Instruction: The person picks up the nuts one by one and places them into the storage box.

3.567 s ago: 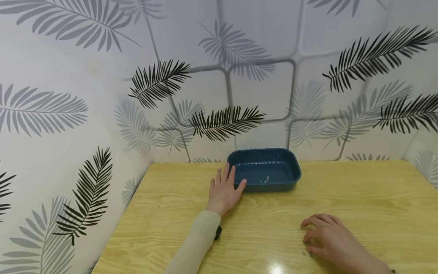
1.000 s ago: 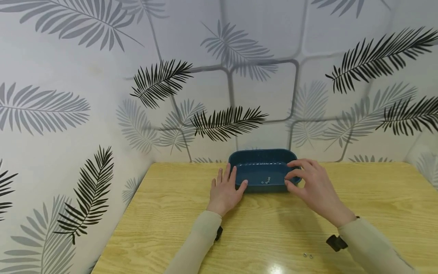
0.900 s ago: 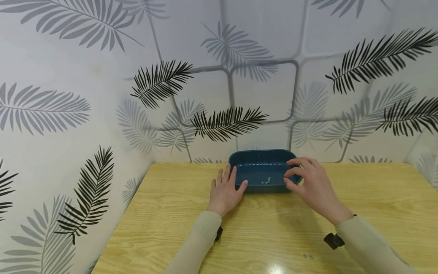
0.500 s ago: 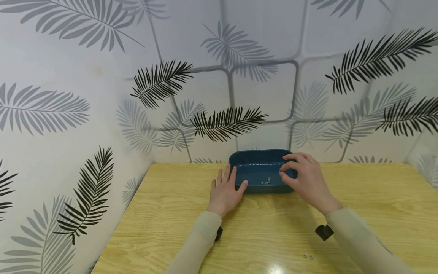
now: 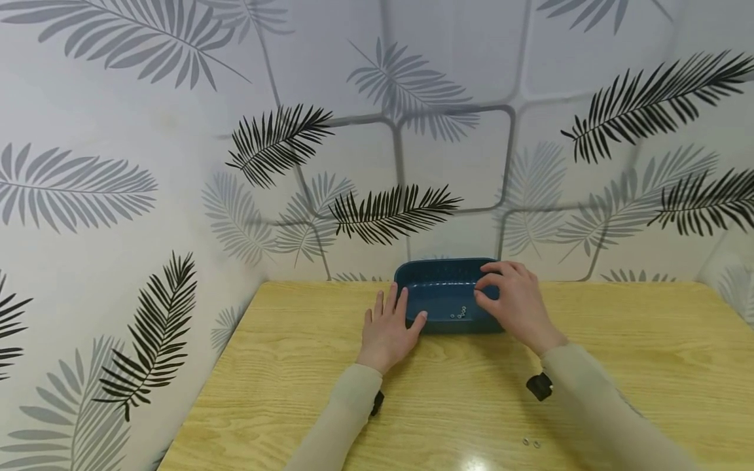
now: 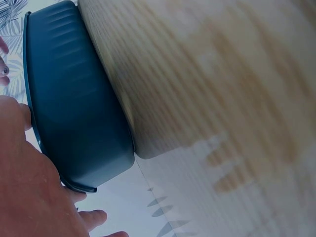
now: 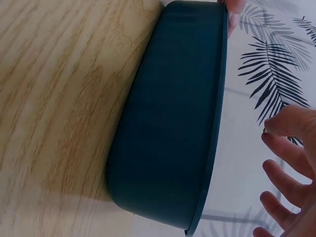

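A dark blue rectangular tray (image 5: 424,325) stands at the back of the table, several small metal nuts (image 5: 463,311) lying on its floor. My left hand (image 5: 385,330) rests on the tray's left end, fingers straight and spread over the rim, thumb along the near side. Above the right part of the tray, my right hand (image 5: 515,301) pinches a small nut (image 7: 265,131) between thumb and index finger, the other fingers loosely bent. In the left wrist view the pinched nut (image 6: 5,71) shows as a small metal ring at the fingertips.
Two more nuts (image 5: 531,443) lie on the wooden table (image 5: 283,366) near its front, right of the middle. A wall with leaf patterns (image 5: 365,157) rises right behind the table. Both wrists carry dark camera mounts (image 5: 538,386).
My right hand went from the nuts on the table up to the tray with one nut, then moved left over it. Two nuts stay on the table; my left hand stayed in place.
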### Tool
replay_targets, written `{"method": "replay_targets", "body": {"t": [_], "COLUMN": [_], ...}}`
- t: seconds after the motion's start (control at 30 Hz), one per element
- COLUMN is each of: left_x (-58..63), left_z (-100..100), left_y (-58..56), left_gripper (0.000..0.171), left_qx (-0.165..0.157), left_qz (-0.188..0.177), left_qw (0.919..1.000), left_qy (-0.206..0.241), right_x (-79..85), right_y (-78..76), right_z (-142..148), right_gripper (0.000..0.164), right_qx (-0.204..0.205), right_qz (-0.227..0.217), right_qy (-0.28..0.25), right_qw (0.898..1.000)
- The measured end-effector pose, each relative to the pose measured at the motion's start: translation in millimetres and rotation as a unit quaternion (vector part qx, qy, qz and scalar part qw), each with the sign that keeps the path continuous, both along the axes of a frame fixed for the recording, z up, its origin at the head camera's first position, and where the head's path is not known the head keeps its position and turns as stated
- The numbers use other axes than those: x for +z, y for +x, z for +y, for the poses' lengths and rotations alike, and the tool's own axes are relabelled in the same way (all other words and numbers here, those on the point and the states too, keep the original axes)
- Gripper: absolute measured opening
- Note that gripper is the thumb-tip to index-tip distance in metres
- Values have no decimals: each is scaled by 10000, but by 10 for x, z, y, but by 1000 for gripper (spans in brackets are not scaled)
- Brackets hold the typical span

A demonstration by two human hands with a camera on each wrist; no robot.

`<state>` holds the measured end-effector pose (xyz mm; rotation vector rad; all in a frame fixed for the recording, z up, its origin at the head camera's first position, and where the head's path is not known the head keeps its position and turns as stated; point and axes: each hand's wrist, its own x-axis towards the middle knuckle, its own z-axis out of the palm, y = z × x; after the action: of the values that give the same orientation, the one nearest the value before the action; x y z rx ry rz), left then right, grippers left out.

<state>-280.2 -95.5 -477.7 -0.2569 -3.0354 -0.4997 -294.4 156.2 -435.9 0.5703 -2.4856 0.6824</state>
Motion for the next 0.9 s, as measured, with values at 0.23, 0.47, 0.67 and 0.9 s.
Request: {"method": "replay_targets", "body": {"t": [0.23,0.47,0.67,0.9], "left_x": [8,-2,-13,-12], "left_z": [-1,0,0,2], "left_y": [0,2,-6,-20], "left_gripper": [75,76,76,76], "left_qx": [-36,-30,9,33], "left_qz": [5,-12,-19,-9], "left_qw": [10000,10000,10000,10000], "left_qy": [33,16,20,-15], "right_x": [-30,-72,-124,-170], "right_y": [-83,-159,-218,-264], "right_z": [-39,-98,-152,-174], "right_gripper": [7,8,10,7], "right_qx": [-87,-195,-372,-466], "right_qz": [-181,-469,-606,-826], "right_qy": [100,111,278,587], "right_qw": [9997,9986,9971,9938]}}
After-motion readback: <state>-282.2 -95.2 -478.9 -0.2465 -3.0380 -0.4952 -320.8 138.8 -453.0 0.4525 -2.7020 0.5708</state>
